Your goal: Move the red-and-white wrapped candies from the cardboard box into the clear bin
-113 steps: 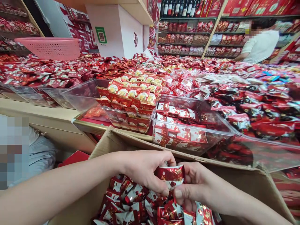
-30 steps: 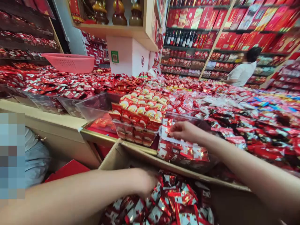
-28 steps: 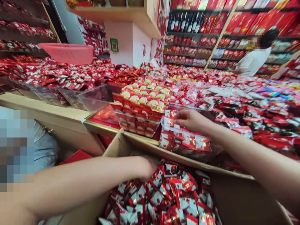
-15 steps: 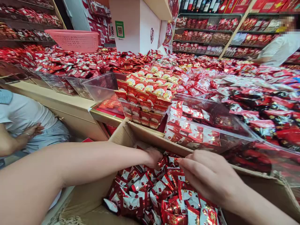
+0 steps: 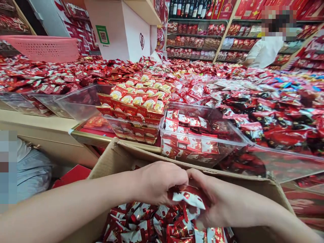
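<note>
Over an open cardboard box (image 5: 111, 158), my left hand (image 5: 159, 182) and my right hand (image 5: 215, 199) meet. Between them is a small bunch of red and white candy packets (image 5: 189, 199). My left fingers are curled round its left side, while my right thumb and fingers clasp it from the right. How many packets are in the bunch I cannot tell, as my fingers hide part of it. Loose red and white candy packets (image 5: 141, 212) of the same look fill the box below. Just beyond the rim stands a clear bin (image 5: 227, 141) with similar packets set in rows.
Left of that bin, durian packets (image 5: 136, 111) are stacked in rows. More sweets (image 5: 275, 114) cover the counter to the right. A pink basket (image 5: 50, 49) sits at the back left. One person (image 5: 265, 50) stands at the far shelves; another person (image 5: 32, 172) is low at my left.
My left hand has come up out of the packets and joined my right hand, which has turned inward. A bunch of packets now sits between them. The view has swung right.
</note>
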A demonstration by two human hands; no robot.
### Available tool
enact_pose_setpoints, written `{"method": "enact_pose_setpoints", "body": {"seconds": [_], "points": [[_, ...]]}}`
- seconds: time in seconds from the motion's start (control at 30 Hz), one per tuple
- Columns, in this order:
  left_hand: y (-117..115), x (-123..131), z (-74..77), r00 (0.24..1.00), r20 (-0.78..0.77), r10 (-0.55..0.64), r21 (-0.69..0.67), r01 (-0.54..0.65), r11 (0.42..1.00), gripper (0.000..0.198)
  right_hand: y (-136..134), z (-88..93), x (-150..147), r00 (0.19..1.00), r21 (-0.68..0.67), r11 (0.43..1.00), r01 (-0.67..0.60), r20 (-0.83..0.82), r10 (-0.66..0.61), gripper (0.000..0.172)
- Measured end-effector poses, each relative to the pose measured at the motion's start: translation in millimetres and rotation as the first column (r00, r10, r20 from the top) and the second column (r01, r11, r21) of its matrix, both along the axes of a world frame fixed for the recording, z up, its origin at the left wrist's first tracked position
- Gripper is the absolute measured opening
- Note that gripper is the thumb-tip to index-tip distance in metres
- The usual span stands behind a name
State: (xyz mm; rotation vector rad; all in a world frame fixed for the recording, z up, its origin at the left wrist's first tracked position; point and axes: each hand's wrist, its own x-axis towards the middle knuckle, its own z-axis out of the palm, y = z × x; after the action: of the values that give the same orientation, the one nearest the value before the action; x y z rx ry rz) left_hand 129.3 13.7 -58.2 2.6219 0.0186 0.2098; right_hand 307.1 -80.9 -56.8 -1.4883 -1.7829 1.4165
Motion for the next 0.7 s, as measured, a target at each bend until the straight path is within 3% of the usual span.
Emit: {"method": "enact_pose_setpoints", "body": {"seconds": [0.03,0.1,0.17,0.27,0.33,0.4,0.47,0.53,0.6,0.7], "points": [[1,-1,2.4,0.998,0.052,-0.018,0.072,0.015,0.997,0.003,-1,4.4,2,0.993,-0.051,0.999,-0.019,-0.114,0.013,0.064],[2,-4,8.9,0.991,0.132,-0.006,0.191,-0.02,0.981,0.015,-1,11.3,3,0.94,-0.162,0.984,-0.074,-0.342,0.015,0.076],[3,-6,16.3,0.979,0.201,0.031,0.213,-0.075,0.974,0.02,1,15.1,2,0.89,-0.252,0.966,-0.055,-0.451,-0.067,0.07],[4,-10,24.0,0.931,0.34,0.132,0.067,-0.164,0.984,0.018,5,15.4,-1,0.878,-0.276,0.958,0.072,-0.438,-0.192,0.052],[4,-11,25.4,0.867,0.407,0.287,-0.132,-0.255,0.958,0.022,7,13.5,-2,0.867,-0.25,0.957,0.145,-0.434,-0.245,0.044],[5,-10,24.8,0.84,0.334,0.427,-0.352,-0.309,0.884,0.025,8,11.4,-2,0.856,-0.247,0.952,0.179,-0.438,-0.274,0.04],[5,-9,23.4,0.877,0.184,0.443,-0.468,-0.319,0.825,0.034,9,9.6,-3,0.86,-0.25,0.948,0.195,-0.421,-0.288,0.035],[5,-8,21.8,0.911,0.12,0.393,-0.424,-0.311,0.851,0.041,10,8.2,-5,0.868,-0.245,0.947,0.208,-0.4,-0.294,0.03],[5,-8,20.3,0.919,0.146,0.367,-0.32,-0.307,0.896,0.034,10,7.3,-8,0.876,-0.211,0.948,0.238,-0.374,-0.304,0.027],[6,-10,19.3,0.911,0.163,0.38,-0.305,-0.32,0.897,0.029,7,8.7,-10,0.908,-0.066,0.956,0.284,-0.301,-0.291,0.023]]}}
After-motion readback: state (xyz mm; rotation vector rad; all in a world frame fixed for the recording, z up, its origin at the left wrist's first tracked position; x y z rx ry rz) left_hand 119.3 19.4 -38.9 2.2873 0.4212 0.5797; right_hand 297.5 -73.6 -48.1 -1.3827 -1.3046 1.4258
